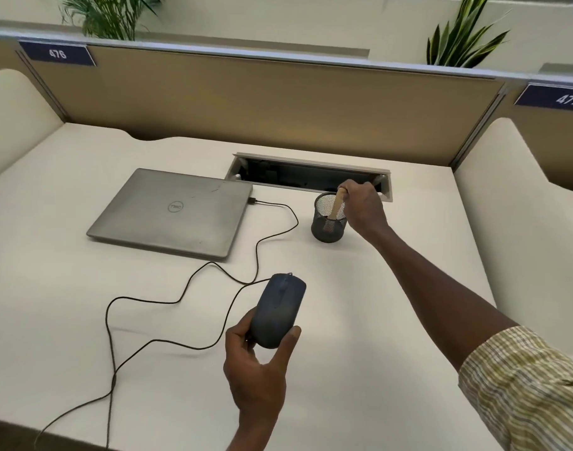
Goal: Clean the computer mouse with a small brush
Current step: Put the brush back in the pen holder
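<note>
Dark corded mouse (277, 310) held above desk; tan-handled brush (336, 205) upright in cup.

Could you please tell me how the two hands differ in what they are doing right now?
The left hand holds the mouse up near the body; the right hand reaches far across the desk. The left grips from below, palm up; the right grips the brush handle from above, inside the mesh cup. Both hold something.

The brush (336, 205) stands in a mesh cup (328, 222), its bristle end hidden, its handle top covered by the right hand (363, 206). The mouse cable (109, 336) leaves the bottom edge.
</note>
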`<state>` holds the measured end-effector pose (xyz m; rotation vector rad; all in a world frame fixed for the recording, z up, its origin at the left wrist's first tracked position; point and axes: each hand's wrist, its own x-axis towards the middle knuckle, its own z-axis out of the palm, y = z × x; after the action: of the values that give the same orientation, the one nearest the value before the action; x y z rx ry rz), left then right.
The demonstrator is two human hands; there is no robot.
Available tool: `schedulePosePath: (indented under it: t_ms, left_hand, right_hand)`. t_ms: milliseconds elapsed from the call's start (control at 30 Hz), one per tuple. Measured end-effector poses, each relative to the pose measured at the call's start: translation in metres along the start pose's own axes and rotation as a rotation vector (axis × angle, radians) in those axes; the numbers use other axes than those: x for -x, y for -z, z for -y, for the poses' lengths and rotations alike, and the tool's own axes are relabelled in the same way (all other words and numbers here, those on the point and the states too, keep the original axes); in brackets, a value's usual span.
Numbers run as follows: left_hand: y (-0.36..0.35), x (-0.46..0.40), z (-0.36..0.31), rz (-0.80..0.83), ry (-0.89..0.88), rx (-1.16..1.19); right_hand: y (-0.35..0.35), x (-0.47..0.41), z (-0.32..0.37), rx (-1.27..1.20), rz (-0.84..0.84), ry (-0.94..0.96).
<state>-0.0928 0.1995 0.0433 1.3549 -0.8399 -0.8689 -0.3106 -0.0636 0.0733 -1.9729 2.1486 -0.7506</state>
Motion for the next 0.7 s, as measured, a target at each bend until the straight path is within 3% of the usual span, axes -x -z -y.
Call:
schedulePosePath:
  t_ms: [700]
  left_hand:
    - [-0.005,0.001,0.009,0.008,0.007,-0.003]
  right_hand:
    - [-0.013,-0.020,-0.006,0.016,0.099,0.020]
